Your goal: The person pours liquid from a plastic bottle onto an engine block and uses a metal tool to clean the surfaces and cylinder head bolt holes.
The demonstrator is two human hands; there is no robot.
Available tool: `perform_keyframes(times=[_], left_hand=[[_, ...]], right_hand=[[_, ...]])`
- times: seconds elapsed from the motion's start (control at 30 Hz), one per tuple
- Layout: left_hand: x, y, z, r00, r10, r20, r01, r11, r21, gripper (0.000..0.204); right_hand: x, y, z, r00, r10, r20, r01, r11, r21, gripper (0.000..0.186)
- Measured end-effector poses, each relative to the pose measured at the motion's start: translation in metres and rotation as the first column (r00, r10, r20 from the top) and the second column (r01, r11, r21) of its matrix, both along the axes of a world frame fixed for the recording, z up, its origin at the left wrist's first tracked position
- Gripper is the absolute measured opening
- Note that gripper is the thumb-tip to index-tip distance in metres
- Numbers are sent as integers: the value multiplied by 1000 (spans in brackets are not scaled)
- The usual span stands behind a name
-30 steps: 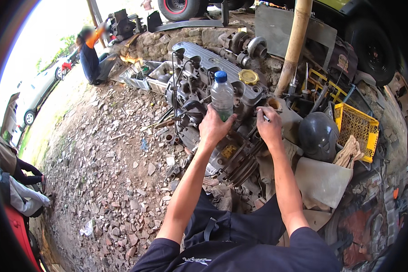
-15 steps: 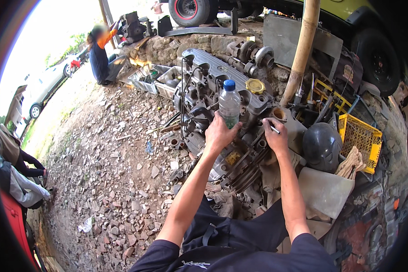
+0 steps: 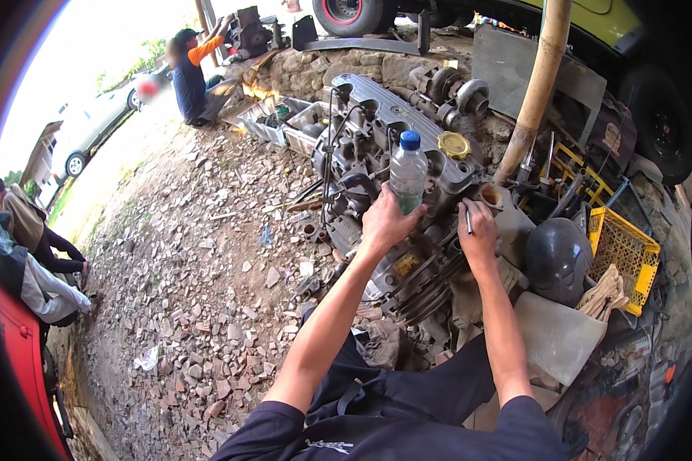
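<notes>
My left hand is wrapped round the lower part of a clear plastic bottle with a blue cap and liquid in it, upright over a large engine. To its right, my right hand grips a thin metallic pen-like tool, just below the engine's ribbed valve cover. A yellow filler cap is behind the bottle. Dark pulleys and metal parts lie beneath both hands.
Bamboo post, black helmet and yellow crate are right. Plastic bins stand behind. A co-worker squats at the back left; another person is at far left beside rubble ground.
The whole scene has shifted rightward in my view. The tool in my right hand has turned more upright. My left hand still grips the bottle.
</notes>
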State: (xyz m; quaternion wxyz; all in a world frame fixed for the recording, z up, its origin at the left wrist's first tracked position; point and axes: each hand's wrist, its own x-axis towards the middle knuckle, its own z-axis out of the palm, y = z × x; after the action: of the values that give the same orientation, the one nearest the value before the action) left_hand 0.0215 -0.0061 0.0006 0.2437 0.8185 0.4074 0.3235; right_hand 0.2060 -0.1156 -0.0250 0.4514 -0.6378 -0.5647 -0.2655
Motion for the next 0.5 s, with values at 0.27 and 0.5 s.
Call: perform_keyframes(times=[0.27,0.5], left_hand=[[-1,1,-1,1000,0,-10,0,1000,3,84],[-1,2,-1,1000,5,-25,-5,999,-34,88]], right_hand=[[-5,-1,13,989,-73,-125,61,994,-94,17],[5,11,6,982,-24,-187,11,998,-66,18]])
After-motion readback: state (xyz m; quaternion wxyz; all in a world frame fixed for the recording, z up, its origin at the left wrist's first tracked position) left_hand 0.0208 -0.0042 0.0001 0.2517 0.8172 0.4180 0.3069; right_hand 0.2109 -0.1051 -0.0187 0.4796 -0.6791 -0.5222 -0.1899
